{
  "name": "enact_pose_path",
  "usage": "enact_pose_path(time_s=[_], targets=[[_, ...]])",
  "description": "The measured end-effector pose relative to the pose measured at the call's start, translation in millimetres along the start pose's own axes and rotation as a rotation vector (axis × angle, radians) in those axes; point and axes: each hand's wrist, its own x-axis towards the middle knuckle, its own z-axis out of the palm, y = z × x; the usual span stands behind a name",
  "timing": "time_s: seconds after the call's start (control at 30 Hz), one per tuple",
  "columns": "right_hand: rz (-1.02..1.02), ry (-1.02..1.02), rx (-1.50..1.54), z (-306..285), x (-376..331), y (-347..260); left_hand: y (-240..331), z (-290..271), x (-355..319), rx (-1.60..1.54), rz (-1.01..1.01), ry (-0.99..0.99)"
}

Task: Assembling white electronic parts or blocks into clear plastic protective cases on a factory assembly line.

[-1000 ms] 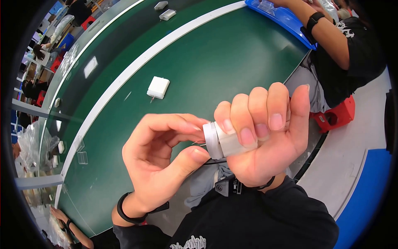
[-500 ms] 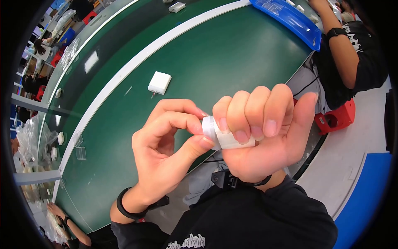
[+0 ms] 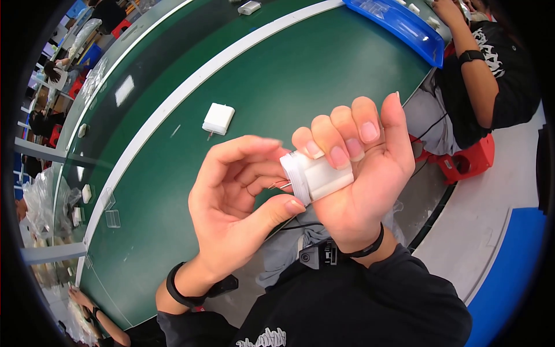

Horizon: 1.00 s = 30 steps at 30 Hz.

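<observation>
Over the near edge of the green table, a white plastic housing point(image 3: 332, 178) is held between the curled fingers and palm of my right hand point(image 3: 370, 156). Its ribbed round collar point(image 3: 296, 180) faces left, and a thin metal pin with fine reddish wires point(image 3: 282, 184) sticks out of it. My left hand point(image 3: 231, 196) is cupped beside that end, fingers apart, its thumb tip touching the collar's lower rim. The blurred index fingertip is near the collar's top. A similar white housing point(image 3: 218, 118) lies on the table beyond my left hand, a short pin showing at its near end.
A blue tray point(image 3: 399, 32) sits at the far right, beside a seated person point(image 3: 480, 75) near a red stool point(image 3: 471, 159). A white rail point(image 3: 156, 118) curves across the green table point(image 3: 277, 75). Small clear plastic pieces point(image 3: 113, 218) and plastic bags point(image 3: 43, 191) are at left.
My left fingers have loosened from the collar and spread, uncovering the pin and wires. My right hand has turned and moved slightly left, showing more of the housing.
</observation>
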Motion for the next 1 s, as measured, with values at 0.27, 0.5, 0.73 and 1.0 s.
enact_pose_path(time_s=[0.27, 0.5, 0.73, 1.0], targets=[[0.005, 0.02, -0.036, 8, -5, 4, -10, -6, -3, -0.029, 0.086, -0.023], [-0.005, 0.023, -0.069, 11, -12, 6, -16, -11, -7, -0.079, 0.134, -0.029], [-0.014, 0.177, -0.008, 16, -10, 5, -12, -4, -5, -0.055, 0.134, -0.017], [-0.029, 0.196, 0.021, 13, -7, 6, -12, -9, -3, -0.053, 0.057, -0.047]])
